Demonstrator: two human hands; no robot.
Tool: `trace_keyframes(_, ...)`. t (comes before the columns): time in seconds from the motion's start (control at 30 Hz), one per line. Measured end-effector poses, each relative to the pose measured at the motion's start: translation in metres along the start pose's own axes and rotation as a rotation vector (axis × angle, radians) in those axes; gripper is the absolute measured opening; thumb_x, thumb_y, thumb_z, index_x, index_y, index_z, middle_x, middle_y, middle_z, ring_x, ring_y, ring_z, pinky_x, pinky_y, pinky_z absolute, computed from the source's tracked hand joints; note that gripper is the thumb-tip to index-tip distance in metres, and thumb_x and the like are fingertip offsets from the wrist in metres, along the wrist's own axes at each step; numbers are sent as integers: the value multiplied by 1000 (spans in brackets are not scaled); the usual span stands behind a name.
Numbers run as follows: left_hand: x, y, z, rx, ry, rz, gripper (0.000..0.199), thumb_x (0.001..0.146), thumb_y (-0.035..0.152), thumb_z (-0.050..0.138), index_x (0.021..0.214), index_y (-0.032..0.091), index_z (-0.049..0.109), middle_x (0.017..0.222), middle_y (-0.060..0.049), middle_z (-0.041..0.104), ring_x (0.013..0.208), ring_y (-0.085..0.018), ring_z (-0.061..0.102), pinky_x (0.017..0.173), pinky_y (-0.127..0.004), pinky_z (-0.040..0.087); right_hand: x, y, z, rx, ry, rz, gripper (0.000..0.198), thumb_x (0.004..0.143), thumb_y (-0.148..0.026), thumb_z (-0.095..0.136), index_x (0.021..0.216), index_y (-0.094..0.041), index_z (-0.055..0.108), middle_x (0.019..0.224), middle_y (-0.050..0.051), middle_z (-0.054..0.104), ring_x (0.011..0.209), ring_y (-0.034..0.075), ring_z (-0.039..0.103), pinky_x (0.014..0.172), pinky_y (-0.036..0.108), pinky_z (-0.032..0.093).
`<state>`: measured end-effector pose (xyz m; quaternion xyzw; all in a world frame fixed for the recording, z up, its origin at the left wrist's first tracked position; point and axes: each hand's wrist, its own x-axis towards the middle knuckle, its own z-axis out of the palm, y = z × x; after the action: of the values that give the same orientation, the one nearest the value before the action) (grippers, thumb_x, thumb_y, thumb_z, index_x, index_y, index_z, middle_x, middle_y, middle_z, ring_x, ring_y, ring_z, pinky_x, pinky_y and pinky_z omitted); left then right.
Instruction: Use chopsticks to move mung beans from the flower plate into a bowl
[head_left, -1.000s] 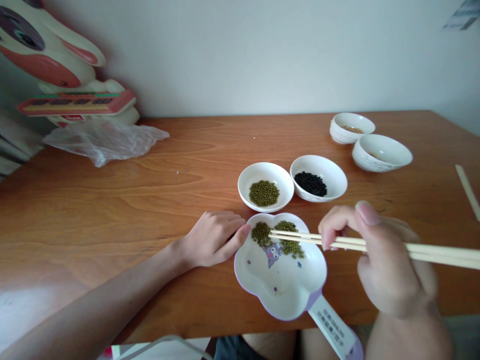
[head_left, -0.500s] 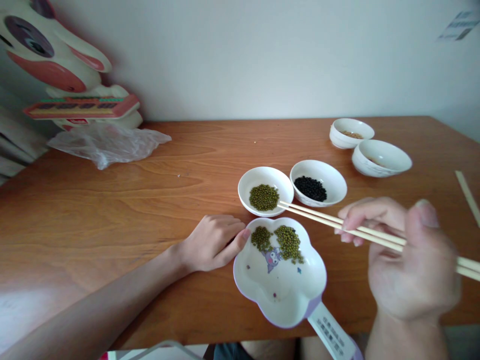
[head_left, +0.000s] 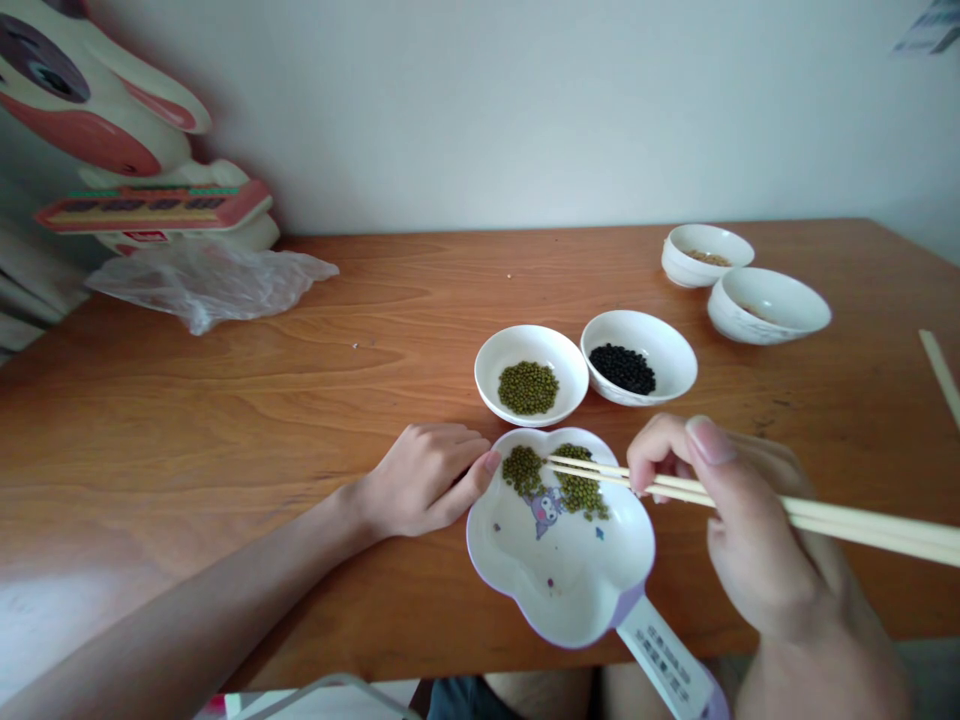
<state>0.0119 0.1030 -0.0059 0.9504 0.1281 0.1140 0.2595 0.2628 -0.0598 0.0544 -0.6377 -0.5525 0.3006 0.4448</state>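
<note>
My right hand is closed around a pair of pale wooden chopsticks. Their tips, close together, are over the flower-shaped bowl, between two small heaps of green mung beans; I cannot tell whether a bean is pinched. This bowl is white with a lilac rim, a cartoon print and a handle toward me. At its left rim is my left hand, thumb on the edge and the other fingers curled, partly hidden. Just behind stands a round white bowl of mung beans, beside another white bowl of black beans.
Farther back on the right are two more white bowls, one with tan grains and one with little visible inside. A pale stick lies at the right. A clear plastic bag and a cow-shaped toy keyboard occupy the back left.
My right hand has moved left and the chopstick tips have come from the rim of the round mung bean bowl to over the flower-shaped bowl. My left hand stays put.
</note>
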Motion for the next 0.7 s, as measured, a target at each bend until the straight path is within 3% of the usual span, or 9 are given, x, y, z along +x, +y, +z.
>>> trace_keyframes(0.7,-1,0,0,25,5,-8,38,112,31,32,79,20,46,74,-1,57,67,-16,48,66,-31,35,6,-1,6,-48,-28,-103,50,113,-46,31,78,-24,59,71,-1,60,66,15,57,63,33,40)
